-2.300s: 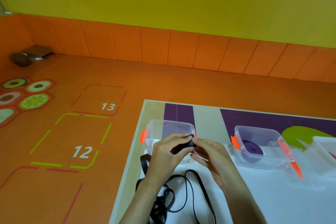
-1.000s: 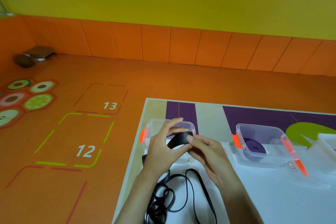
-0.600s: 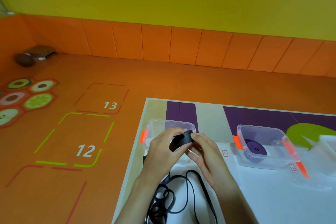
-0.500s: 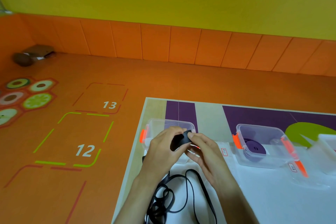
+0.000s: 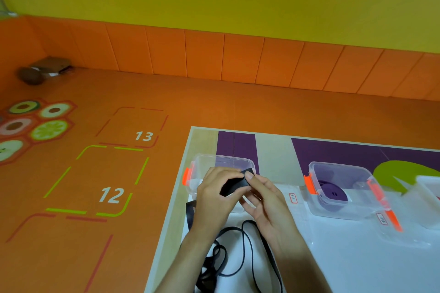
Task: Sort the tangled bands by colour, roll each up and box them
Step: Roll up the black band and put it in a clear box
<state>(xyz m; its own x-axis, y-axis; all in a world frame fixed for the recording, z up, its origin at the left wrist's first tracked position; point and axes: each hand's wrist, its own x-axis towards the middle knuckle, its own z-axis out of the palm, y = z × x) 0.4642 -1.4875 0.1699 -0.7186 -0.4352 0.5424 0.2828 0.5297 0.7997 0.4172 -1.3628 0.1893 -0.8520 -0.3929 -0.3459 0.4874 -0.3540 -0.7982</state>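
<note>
Black band (image 5: 234, 184), partly rolled, is pinched between the left hand (image 5: 215, 195) and the right hand (image 5: 266, 197), both with fingers curled on the roll, just in front of a clear box (image 5: 223, 162). Its loose length lies looped on the table (image 5: 369, 257) by the wrists. Further right, a second clear box (image 5: 338, 166) holds a rolled purple band (image 5: 332, 194).

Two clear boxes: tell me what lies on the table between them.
Head view: a small red-edged label lies on the table between the left box and right box. The right hand, pinching the black band, overlaps that stretch near the left box.
</note>
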